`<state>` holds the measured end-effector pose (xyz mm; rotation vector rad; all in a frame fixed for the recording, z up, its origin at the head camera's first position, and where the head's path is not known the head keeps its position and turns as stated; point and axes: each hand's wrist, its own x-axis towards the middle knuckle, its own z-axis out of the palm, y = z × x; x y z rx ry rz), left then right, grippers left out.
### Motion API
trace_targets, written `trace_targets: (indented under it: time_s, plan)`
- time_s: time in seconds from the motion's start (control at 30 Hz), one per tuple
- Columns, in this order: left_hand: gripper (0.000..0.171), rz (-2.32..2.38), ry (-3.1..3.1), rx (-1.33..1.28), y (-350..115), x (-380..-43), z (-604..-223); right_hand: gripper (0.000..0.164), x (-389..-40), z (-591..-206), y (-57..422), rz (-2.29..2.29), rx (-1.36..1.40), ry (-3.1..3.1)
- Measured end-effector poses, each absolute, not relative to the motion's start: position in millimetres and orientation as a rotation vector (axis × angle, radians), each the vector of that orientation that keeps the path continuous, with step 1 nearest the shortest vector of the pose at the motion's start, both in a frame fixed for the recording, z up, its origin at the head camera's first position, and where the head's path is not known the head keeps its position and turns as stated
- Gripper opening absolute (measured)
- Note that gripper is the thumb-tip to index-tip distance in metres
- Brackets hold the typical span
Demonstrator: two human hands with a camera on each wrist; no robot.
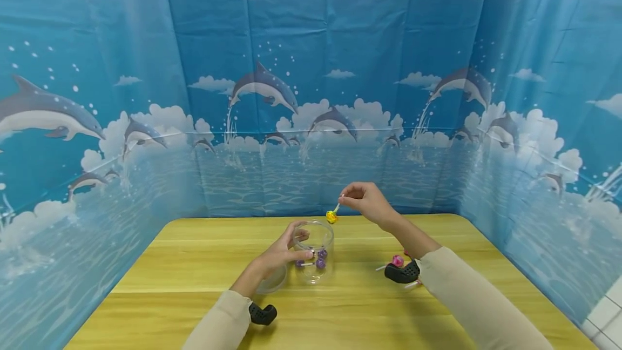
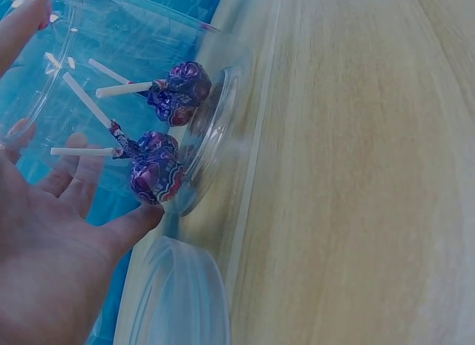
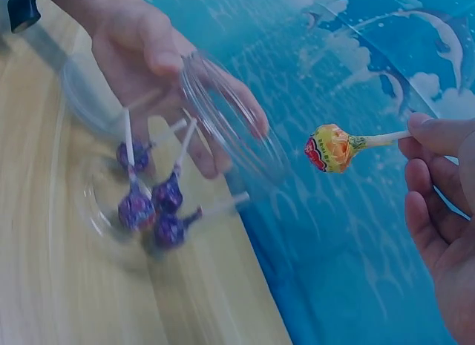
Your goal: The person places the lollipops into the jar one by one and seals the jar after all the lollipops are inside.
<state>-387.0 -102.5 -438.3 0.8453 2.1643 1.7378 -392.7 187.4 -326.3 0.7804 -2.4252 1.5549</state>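
With its head hanging downward, a yellow lollipop is pinched by its white stick between the thumb and fingers of my right hand. It hangs close to the rim of a clear plastic jar, a little to the right and above. My left hand grips the jar from the left, thumb on the near side and fingers round the far side. Inside, at the bottom, lie several purple-wrapped lollipops, their sticks pointing various ways. The jar has no lid on.
Left of the jar, partly under my left forearm, a clear round lid lies on the wooden table. A pink lollipop and others lie at the right, partly hidden by my right wrist. A blue dolphin curtain stands behind the table.
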Motion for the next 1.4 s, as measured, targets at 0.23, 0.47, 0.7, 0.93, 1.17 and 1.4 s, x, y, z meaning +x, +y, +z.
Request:
trace_targets:
  time_s: [0.23,0.47,0.7,0.93,1.17,1.4]
  plan:
    - [0.084,1.737,2.148,0.842,-103,-387,-437,0.013,-393,-330,159,1.552,0.855,-2.458]
    - [0.085,1.745,2.141,0.843,-103,-388,-437,0.01,-392,-335,138,1.39,0.95,-2.532]
    - [0.083,1.734,2.147,0.843,-104,-389,-437,0.004,-400,-345,128,1.274,1.037,-2.642]
    - [0.078,1.731,2.136,0.863,-103,-389,-436,0.004,-398,-344,122,1.077,1.098,-2.673]
    - [0.079,1.724,2.128,0.878,-103,-389,-435,0.004,-397,-344,117,0.988,1.133,-2.679]
    - [0.08,1.728,2.121,0.861,-106,-390,-439,0.007,-396,-347,120,0.993,1.134,-2.676]
